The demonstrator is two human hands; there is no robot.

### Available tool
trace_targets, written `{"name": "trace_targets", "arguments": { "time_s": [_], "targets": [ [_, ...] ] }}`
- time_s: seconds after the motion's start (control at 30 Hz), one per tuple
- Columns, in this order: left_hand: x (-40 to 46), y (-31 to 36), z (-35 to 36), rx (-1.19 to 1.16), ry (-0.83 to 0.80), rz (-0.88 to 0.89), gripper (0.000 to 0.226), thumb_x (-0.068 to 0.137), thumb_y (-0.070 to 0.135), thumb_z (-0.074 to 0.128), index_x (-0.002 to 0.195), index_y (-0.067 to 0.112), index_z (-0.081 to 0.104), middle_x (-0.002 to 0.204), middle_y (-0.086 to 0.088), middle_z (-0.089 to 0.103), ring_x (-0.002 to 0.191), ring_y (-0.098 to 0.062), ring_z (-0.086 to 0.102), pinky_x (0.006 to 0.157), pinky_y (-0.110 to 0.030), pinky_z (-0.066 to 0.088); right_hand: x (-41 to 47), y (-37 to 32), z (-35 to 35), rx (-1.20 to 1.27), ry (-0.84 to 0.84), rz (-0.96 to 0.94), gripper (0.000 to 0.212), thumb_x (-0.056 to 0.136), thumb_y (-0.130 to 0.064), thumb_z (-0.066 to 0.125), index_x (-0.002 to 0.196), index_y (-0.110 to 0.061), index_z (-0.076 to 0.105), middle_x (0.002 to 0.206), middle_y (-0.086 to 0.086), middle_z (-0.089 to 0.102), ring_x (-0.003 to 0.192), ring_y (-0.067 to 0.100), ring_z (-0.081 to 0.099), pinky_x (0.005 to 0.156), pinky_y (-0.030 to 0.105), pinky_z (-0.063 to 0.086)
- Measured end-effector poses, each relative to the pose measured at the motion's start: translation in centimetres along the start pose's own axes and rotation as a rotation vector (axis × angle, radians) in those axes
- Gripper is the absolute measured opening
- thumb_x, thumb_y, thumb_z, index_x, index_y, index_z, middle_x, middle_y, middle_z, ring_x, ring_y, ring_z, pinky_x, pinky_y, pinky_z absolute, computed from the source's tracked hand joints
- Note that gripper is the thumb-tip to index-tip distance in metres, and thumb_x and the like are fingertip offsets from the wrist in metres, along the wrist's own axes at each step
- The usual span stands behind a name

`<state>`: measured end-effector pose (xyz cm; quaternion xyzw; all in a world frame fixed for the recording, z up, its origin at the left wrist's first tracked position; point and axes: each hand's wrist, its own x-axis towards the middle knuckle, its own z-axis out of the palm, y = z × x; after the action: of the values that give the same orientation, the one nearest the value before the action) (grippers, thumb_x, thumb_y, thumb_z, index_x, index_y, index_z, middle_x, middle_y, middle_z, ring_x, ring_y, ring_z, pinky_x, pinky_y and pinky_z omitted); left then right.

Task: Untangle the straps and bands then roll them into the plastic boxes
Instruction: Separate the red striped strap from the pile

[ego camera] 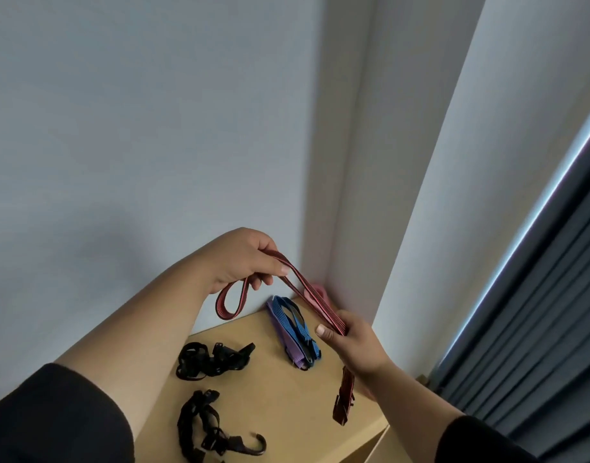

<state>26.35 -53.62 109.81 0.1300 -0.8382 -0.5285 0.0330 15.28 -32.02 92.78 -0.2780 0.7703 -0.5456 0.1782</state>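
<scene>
L hand (243,259) raised, fingers curled in pinch; R hand (353,349) lower, thumb up, fingers curled.

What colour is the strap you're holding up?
Red with dark lengthwise stripes; the red strap shows best in the head view.

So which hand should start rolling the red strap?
Probably the left hand: it holds the red strap beside its free loop, ready to wind. The right hand grips mid-length, better suited to feeding.

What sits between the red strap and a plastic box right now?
No plastic box is in view, so that path cannot be judged. The red strap is held in the air by the left hand and right hand, apart from the straps on the wooden surface.
</scene>
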Motion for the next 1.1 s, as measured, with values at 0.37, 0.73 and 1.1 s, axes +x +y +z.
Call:
{"name": "trace_targets", "arguments": {
  "time_s": [0.37,0.73,1.1],
  "targets": [
    [1.5,3.1,4.3,-0.123,0.122,-0.05,0.014,0.078,0.011,0.079,0.074,0.011,0.066,0.058,-0.003,0.035,0.05,-0.015,0.032,0.048,-0.026,0.035,-1.1,3.8,-5.3,0.158,-0.176,-0.031,0.056,0.074,-0.062,0.075,0.077,-0.011,0.053,0.057,-0.007,0.034,0.05,0.012,0.029,0.051,0.028,0.024],
    [0.4,2.9,6.3,-0.098,0.359,-0.181,0.019,0.084,-0.003,0.061,0.07,0.01,0.059,0.055,-0.004,0.041,0.048,-0.015,0.037,0.048,-0.026,0.039,0.4,4.3,-9.5,0.297,-0.524,0.11,0.082,0.061,-0.078,0.076,0.089,-0.003,0.06,0.071,0.014,0.067,0.063,0.029,0.064,0.064,0.033,0.054],
    [1.0,3.6,6.8,-0.009,0.429,-0.146,0.025,0.084,0.018,0.068,0.061,0.019,0.057,0.066,-0.004,0.045,0.062,-0.02,0.041,0.057,-0.032,0.037,0.3,4.9,-8.8,0.26,-0.552,0.093,0.051,0.067,-0.059,0.082,0.072,-0.013,0.061,0.061,0.014,0.058,0.051,0.024,0.057,0.057,0.029,0.051]
  ]
}}
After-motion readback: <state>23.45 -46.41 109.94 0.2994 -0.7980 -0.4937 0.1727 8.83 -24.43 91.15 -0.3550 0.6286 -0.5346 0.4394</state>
